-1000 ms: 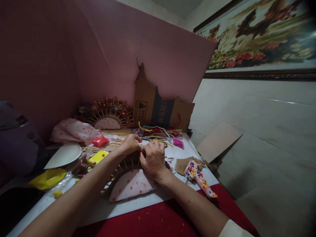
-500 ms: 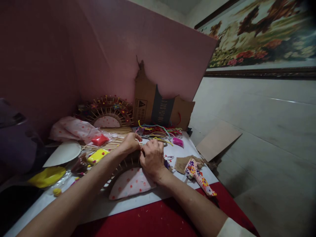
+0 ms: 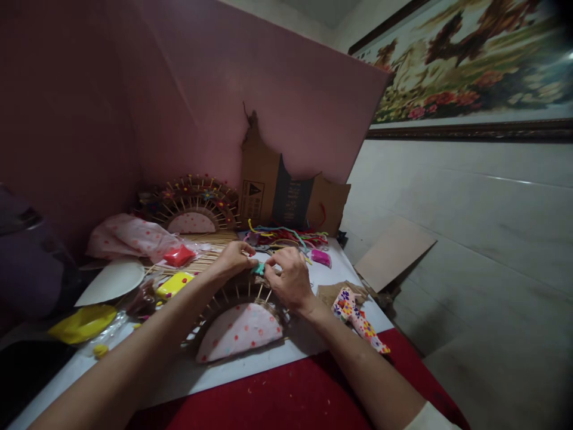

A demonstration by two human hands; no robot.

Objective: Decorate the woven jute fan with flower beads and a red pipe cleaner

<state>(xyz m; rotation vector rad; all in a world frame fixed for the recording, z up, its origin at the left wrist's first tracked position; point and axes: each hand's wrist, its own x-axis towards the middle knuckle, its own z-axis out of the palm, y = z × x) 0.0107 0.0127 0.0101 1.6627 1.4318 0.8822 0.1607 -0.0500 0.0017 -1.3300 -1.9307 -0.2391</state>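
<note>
Clear plastic wrapping (image 3: 197,246) holds a bright red lump (image 3: 178,255). Next, the left hand (image 3: 235,260) reaches to a small turquoise piece (image 3: 258,269) at the upper rim of a half-round brown frame with stick spokes and a red-dotted fabric panel (image 3: 239,331). The right hand (image 3: 289,276) meets it too (whether either grip is closed, I cannot tell). Rightmost: a shiny magenta packet (image 3: 321,258), contents unclear.
</note>
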